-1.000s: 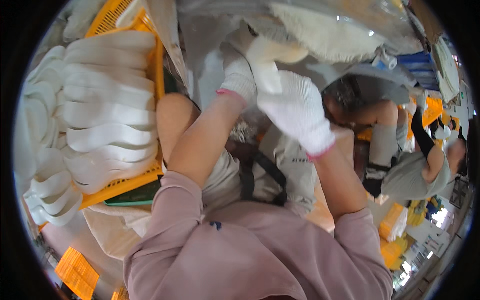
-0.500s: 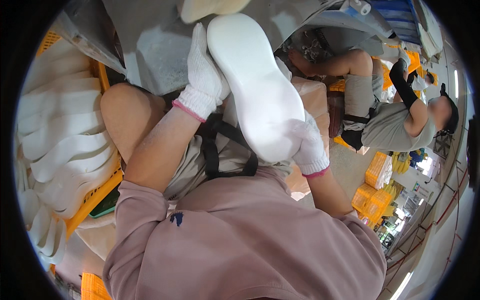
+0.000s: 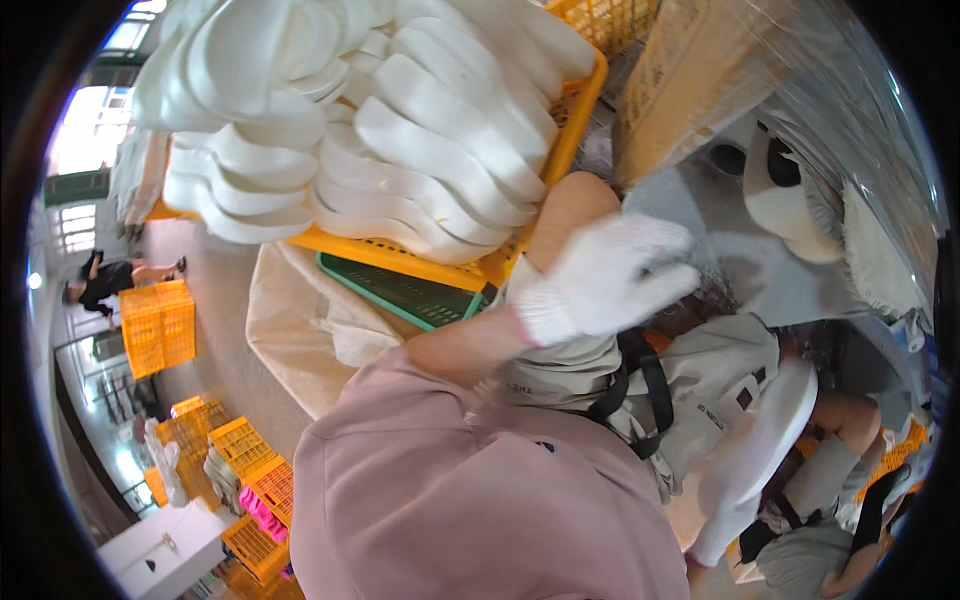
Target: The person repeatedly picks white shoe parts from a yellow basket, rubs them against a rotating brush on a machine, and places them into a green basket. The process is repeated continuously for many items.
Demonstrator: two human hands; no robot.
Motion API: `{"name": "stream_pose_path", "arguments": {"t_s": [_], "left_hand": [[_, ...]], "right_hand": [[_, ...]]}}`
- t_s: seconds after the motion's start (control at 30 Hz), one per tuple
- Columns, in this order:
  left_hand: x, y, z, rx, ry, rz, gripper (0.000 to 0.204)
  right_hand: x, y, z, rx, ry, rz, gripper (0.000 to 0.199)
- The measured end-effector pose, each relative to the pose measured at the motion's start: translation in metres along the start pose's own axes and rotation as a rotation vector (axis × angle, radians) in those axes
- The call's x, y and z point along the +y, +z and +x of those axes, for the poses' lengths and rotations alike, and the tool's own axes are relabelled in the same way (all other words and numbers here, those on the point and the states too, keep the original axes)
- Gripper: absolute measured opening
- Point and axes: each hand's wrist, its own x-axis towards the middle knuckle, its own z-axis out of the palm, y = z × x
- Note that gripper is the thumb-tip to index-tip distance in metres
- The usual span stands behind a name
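Observation:
My left hand (image 3: pixel 605 278), in a white knit glove with a pink cuff, is raised over my left thigh. Its fingers are apart and hold nothing; motion blurs it a little. Down at the right, my right hand (image 3: pixel 722 528), gloved the same way, grips the lower end of a white foam shoe sole (image 3: pixel 765 430). This sole lies slanted beside my right thigh, and blur hides the exact finger positions. Left of my left hand, many curved white soles (image 3: pixel 430 150) are stacked in rows in a yellow crate (image 3: pixel 497 268).
A green crate (image 3: pixel 400 290) sits under the yellow one, beside a beige cloth sack (image 3: pixel 295 315). Ahead on the right stands a grey machine surface (image 3: pixel 720 215) with a cardboard panel (image 3: pixel 690 90). A co-worker (image 3: pixel 820 540) sits at the lower right; another person (image 3: pixel 100 282) is far left.
My view has swung left toward the crate of soles. The left hand has let go of the sole and moved toward the crate side; the right hand has carried the sole down to the right.

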Motion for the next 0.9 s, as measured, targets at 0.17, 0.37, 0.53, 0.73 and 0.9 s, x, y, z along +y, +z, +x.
{"name": "stream_pose_path", "arguments": {"t_s": [0.17,0.37,0.53,0.73,0.9], "left_hand": [[-0.028,-0.18,0.032,0.37,-0.151,0.832,0.052],[-0.032,-0.224,0.044,0.216,-0.44,0.762,0.084],[-0.024,-0.214,-0.005,0.304,-0.191,0.904,0.078],[-0.033,-0.214,-0.027,0.448,-0.184,0.511,0.047],[-0.039,-0.208,-0.036,0.408,-0.227,0.654,0.036]], "right_hand": [[0.051,-0.024,0.0,-0.55,0.192,-0.918,0.042],[-0.089,0.077,0.036,-0.343,-0.396,-0.285,0.032],[-0.275,0.213,0.019,-0.587,-0.813,0.174,0.037],[-0.439,0.375,-0.005,-0.379,-1.138,0.604,0.049],[-0.49,0.457,0.004,-0.682,-1.034,0.39,0.041]]}}
